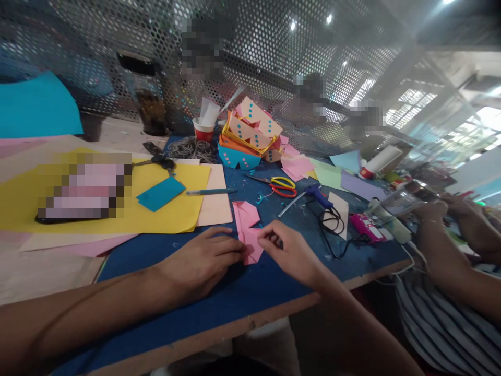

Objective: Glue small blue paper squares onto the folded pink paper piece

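Now the pink folded paper (251, 238) is lying between both grips on the blue counter (235, 292), its long axis running away from the person, far end leaning slightly left. A notch is opening rightward; a folded strip is lining its left side. The left grip (207, 256) is resting on it, unclenched; the right grip (287, 248) is curling beside it, possibly pinching, I'm not able to tell.
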The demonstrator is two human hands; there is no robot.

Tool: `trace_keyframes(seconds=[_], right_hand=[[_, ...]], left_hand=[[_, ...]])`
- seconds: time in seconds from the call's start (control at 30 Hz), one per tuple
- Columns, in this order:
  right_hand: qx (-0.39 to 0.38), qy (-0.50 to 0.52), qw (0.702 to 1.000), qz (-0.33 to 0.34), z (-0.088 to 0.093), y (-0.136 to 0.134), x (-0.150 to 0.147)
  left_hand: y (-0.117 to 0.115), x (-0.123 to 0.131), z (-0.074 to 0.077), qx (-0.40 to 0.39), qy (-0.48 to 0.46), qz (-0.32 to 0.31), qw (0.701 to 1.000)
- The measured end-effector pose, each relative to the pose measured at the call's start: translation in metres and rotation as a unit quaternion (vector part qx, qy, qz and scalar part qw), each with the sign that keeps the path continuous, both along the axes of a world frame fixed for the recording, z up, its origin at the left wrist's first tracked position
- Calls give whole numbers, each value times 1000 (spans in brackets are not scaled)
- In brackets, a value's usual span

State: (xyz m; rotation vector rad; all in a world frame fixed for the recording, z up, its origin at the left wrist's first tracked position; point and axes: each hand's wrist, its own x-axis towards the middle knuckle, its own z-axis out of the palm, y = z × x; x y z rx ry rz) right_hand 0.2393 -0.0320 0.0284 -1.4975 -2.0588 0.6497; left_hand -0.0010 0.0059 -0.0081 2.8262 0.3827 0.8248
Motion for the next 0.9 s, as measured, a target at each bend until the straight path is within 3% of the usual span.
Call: trace_keyframes(seconds=[0.13, 0.23, 0.3, 0.4, 0.63, 0.9], right_hand=[[153, -102, 981, -66, 15, 38, 24], [203, -229, 947, -98, 20, 74, 39], [192, -318, 922, -105, 19, 95, 46], [176, -357, 912, -93, 17, 118, 52], [112, -431, 893, -64, 16, 141, 51], [-4, -495, 867, -53, 26, 180, 51]], left_hand=[[0, 0, -1, -14, -18, -10, 1000], [0, 0, -1, -25, -21, -9, 999], [0, 0, -2, -33, -22, -8, 999], [1, -1, -3, -44, -22, -3, 999], [3, -1, -6, -55, -22, -12, 998], [2, -2, 1, -76, 11, -14, 997]])
